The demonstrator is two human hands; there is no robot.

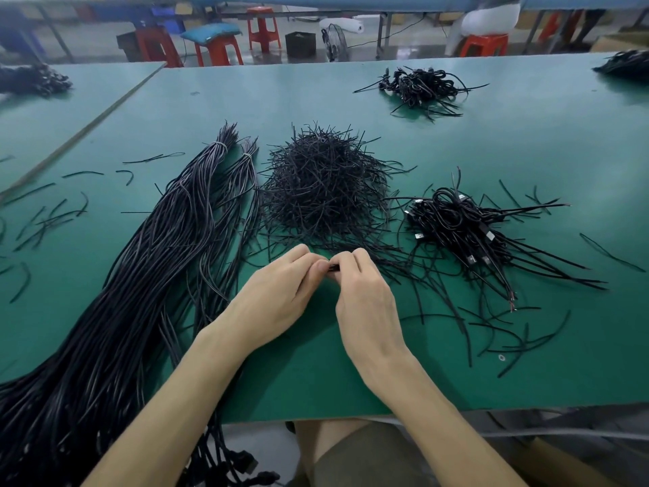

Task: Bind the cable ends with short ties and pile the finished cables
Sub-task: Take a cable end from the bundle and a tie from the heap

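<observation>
My left hand [281, 293] and my right hand [361, 297] meet fingertip to fingertip over the green table [526, 142], just in front of a mound of short black ties [323, 184]. Both pinch a small black piece [333, 268] between them; most of it is hidden by my fingers, so I cannot tell whether it is a tie or a cable end. A long bundle of loose black cables [147, 261] lies to the left and runs off the near table edge. To the right sits a pile of coiled, bound cables [460, 226] with plug ends showing.
Stray ties [52, 216] are scattered at the left and near right of the table. Another cable pile [421, 87] lies at the far right, more at both far corners. Red stools [217, 47] stand beyond the table. My knees are under the near edge.
</observation>
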